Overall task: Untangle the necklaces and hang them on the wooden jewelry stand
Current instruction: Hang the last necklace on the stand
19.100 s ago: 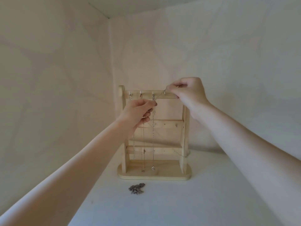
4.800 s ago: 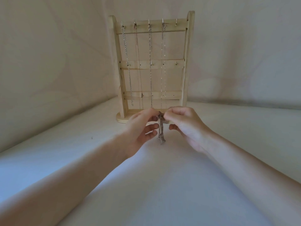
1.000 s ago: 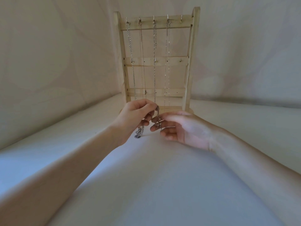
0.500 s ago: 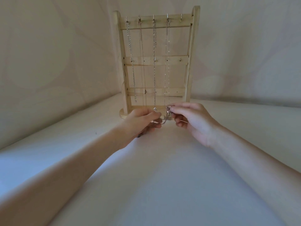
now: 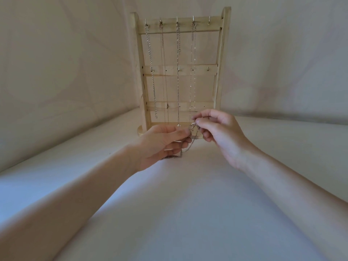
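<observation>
The wooden jewelry stand (image 5: 219, 72) stands upright on the white surface near the back wall. Several silver necklaces (image 5: 178, 72) hang from hooks on its top bar; the rightmost hook (image 5: 208, 22) is bare. In front of the stand's base, both hands hold one more silver chain (image 5: 189, 146). My left hand (image 5: 162, 146) pinches it between thumb and fingers, and the rest of the chain droops under that hand. My right hand (image 5: 219, 132) pinches the chain's end by its clasp (image 5: 192, 126), slightly higher and to the right.
The white surface (image 5: 188, 213) stretches from the stand toward me. Pale walls close in behind the stand and along the left. The stand's middle bar carries small hooks (image 5: 207, 68).
Over the last second my right hand rose from under the chain and pinched its end. The two hands have drawn slightly apart, and the chain now stretches between them.
</observation>
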`<action>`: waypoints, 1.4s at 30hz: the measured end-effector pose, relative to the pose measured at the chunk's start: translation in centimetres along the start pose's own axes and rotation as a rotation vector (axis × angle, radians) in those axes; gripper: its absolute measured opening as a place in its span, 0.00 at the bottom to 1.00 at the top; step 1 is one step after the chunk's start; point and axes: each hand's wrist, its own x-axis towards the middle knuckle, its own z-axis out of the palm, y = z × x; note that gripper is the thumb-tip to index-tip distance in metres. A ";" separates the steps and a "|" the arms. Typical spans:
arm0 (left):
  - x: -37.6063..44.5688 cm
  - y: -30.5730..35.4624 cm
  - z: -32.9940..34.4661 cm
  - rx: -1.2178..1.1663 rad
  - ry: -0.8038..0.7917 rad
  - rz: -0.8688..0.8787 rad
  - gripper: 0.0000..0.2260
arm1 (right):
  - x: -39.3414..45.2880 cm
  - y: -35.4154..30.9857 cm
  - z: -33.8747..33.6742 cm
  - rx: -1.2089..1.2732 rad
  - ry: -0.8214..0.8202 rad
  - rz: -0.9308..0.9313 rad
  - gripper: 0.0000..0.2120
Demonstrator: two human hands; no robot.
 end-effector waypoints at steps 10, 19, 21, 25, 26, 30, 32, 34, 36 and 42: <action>-0.1 0.0 -0.1 0.075 0.071 -0.008 0.04 | 0.8 0.5 -1.0 -0.024 0.173 -0.073 0.11; 0.4 0.8 -1.0 -0.314 0.261 -0.021 0.09 | 1.8 1.5 -2.9 -0.390 0.469 -0.223 0.09; 0.4 1.1 -1.5 -0.417 0.243 0.007 0.11 | 1.8 1.7 -3.0 -0.481 0.489 -0.236 0.09; 0.3 1.7 -2.6 -0.678 0.217 0.150 0.10 | 1.9 2.4 -3.4 -0.598 0.481 -0.172 0.09; 0.2 1.9 -2.8 -0.707 0.214 0.182 0.10 | 1.9 2.6 -3.4 -0.629 0.454 -0.133 0.08; 0.1 2.4 -2.9 -0.605 0.172 0.204 0.08 | 1.7 3.1 -2.9 -0.717 0.291 -0.006 0.04; 0.1 2.4 -2.4 -0.402 0.150 0.170 0.10 | 1.7 3.3 -2.8 -0.800 0.198 0.033 0.03; 0.2 2.5 -1.7 -0.242 0.088 0.123 0.13 | 1.4 3.4 -2.6 -0.894 0.084 0.095 0.03; 0.1 3.0 -1.3 -0.110 0.057 0.085 0.15 | 1.1 3.4 -2.3 -0.990 0.006 0.111 0.06; 0.7 6.1 0.3 0.188 0.030 0.046 0.16 | 0.9 -1.2 -0.6 -0.291 -0.006 -0.094 0.10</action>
